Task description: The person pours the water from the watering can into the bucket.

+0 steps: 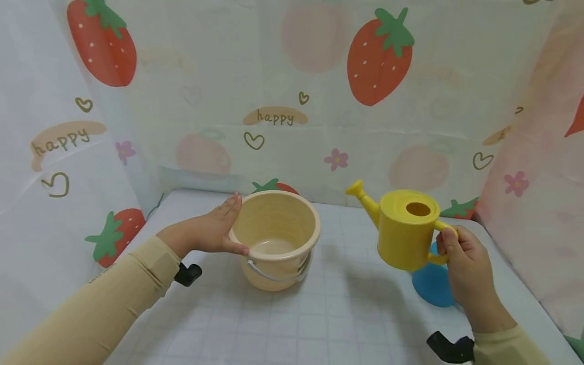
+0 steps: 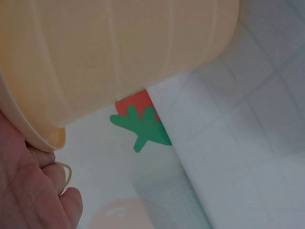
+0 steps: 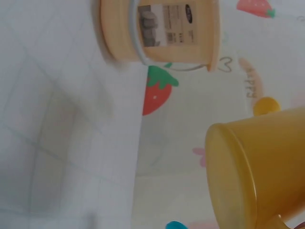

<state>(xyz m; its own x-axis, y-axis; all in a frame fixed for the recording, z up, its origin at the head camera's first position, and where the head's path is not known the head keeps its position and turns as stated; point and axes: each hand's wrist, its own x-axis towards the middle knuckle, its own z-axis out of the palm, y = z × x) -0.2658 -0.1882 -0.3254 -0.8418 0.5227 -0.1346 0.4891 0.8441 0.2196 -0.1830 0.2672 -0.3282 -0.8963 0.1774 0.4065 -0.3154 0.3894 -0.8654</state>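
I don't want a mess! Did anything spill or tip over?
No spill shows. The beige bucket stands upright on the table, steadied by the left hand. The right hand holds the yellow watering can in the air, nearly level.

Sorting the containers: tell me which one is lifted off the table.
The yellow watering can, held up by its handle in the right hand; the beige bucket stands on the table.
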